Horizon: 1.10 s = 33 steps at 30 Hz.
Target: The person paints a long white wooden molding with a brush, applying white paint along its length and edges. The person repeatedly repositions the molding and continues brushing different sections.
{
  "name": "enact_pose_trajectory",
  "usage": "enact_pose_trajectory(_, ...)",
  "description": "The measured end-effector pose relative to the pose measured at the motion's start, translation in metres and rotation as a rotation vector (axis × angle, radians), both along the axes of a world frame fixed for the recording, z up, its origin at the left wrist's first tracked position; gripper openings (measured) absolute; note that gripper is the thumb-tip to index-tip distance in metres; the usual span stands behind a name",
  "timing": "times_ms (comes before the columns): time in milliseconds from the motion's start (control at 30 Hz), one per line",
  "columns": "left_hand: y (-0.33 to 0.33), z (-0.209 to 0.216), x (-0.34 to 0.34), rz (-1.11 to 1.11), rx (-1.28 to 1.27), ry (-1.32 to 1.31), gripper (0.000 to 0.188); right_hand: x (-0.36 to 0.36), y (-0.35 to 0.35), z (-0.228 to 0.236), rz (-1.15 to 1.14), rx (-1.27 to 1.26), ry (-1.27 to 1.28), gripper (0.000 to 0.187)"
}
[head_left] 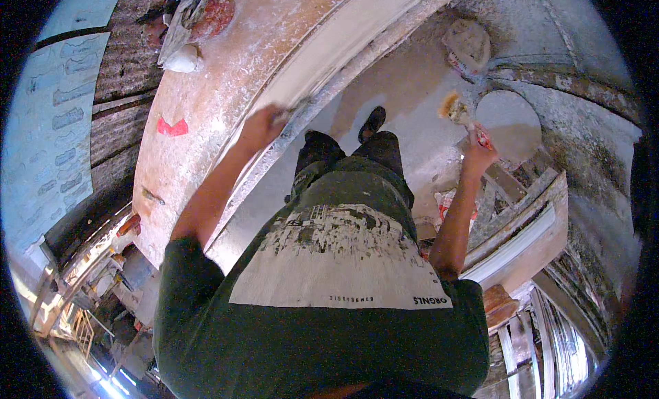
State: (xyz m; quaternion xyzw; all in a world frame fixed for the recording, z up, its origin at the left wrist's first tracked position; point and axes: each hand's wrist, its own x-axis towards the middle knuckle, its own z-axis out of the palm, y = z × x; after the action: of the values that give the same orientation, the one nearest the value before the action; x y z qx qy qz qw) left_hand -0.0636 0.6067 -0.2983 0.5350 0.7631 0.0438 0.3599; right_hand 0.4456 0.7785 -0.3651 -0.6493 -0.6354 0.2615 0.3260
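My right hand (479, 155) is out to the right, its fingers closed round the handle of a brush (453, 108). The brush has pale yellow bristles and points up and away from me. Some red shows by my fingers; I cannot make out whether it belongs to the handle. On the other side, my left hand (264, 126) is at the inner edge of a long white plaster moulding (312, 66) along the bench. Its fingertips are dark and smeared, so their grip does not show.
The moulding runs along a plaster-splashed bench (206, 90) bearing a red scrap (172, 127) and a small dark tool (152, 196). A white sack (469, 47) and a round pale container (509, 124) stand at the right. Boards (522, 241) lean below my right arm.
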Motion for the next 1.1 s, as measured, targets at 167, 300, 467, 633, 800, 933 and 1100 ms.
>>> enact_pose_trajectory(167, 0.218, -0.047, 0.059, -0.104, 0.269, 0.028, 0.042, -0.041, 0.023, 0.046, -0.058, -0.249, 0.185, 0.019)
enact_pose_trajectory(300, 0.263, -0.054, 0.068, -0.209, 0.359, 0.032, 0.041, -0.050, 0.042, 0.067, 0.040, -0.128, 0.048, 0.017)
enact_pose_trajectory(467, 0.126, -0.019, 0.048, -0.083, 0.236, 0.043, 0.038, -0.029, 0.039, 0.028, 0.110, -0.007, 0.112, 0.015)
enact_pose_trajectory(633, -0.109, -0.011, -0.021, 0.197, 0.020, 0.009, 0.030, -0.042, 0.024, 0.038, -0.014, -0.153, 0.238, 0.014)
enact_pose_trajectory(800, -0.097, 0.008, 0.009, 0.119, 0.173, 0.121, 0.030, -0.059, 0.013, 0.023, -0.004, -0.200, 0.045, 0.015)
enact_pose_trajectory(933, 0.044, -0.028, 0.040, 0.049, 0.238, 0.019, 0.036, -0.115, 0.002, 0.060, 0.071, -0.290, 0.146, 0.016)
enact_pose_trajectory(1100, 0.167, -0.021, 0.056, 0.016, 0.355, -0.040, 0.039, -0.187, -0.009, 0.094, 0.356, -0.233, 0.145, 0.018)
